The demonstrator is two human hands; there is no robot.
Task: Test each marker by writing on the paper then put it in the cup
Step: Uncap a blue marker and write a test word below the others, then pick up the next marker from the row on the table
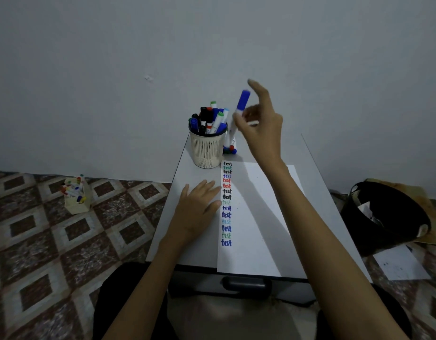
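A cream mesh cup (207,150) stands at the far left of the small grey table (329,217) and holds several capped markers. My right hand (261,126) is raised just right of the cup and pinches a blue-capped marker (239,111), cap end up, index finger stretched upward. A few loose markers (229,148) lie behind the paper, right of the cup. The white paper (258,217) carries a column of coloured "test" words along its left edge. My left hand (199,209) rests flat on the table, fingertips at the paper's left edge.
On the tiled floor to the left sits a small cream box of markers (75,195). A black bin (383,217) stands at the right, with a loose sheet (401,263) on the floor beside it. A grey wall lies behind the table.
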